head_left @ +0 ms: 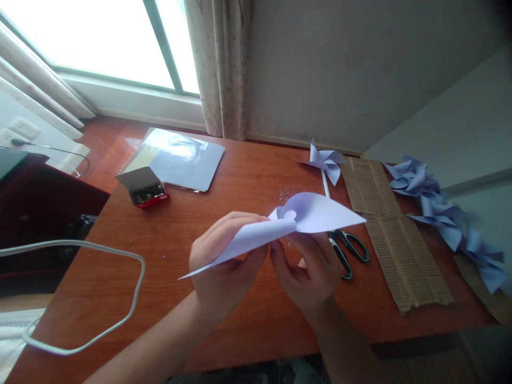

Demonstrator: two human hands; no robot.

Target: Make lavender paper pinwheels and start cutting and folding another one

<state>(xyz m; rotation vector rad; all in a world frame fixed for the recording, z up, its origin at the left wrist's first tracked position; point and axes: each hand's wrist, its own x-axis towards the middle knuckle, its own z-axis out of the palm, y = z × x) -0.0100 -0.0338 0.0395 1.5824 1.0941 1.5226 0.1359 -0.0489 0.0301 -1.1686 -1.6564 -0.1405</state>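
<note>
Above the middle of the table I hold a pale lilac paper pinwheel (316, 210), its blades curled in toward the centre. My left hand (228, 261) is closed on its left side, thumb underneath and fingers partly behind a blade. From below, my right hand (310, 264) pinches the paper near the centre, its fingertips close to the left thumb. Whether a pin is between the fingers is hidden. Black-handled scissors (350, 248) lie just beyond my right hand, their blades out of sight. A finished pinwheel (326, 160) on a white stick (325, 184) lies behind.
A red open box (152, 194) of small dark items and a stack of paper sheets in a clear sleeve (188, 157) sit at the back left. Corrugated cardboard (400, 250) and several pinwheels (440, 208) lie right. A white cable (138, 288) loops left; tiny scraps (286, 193) lie centrally.
</note>
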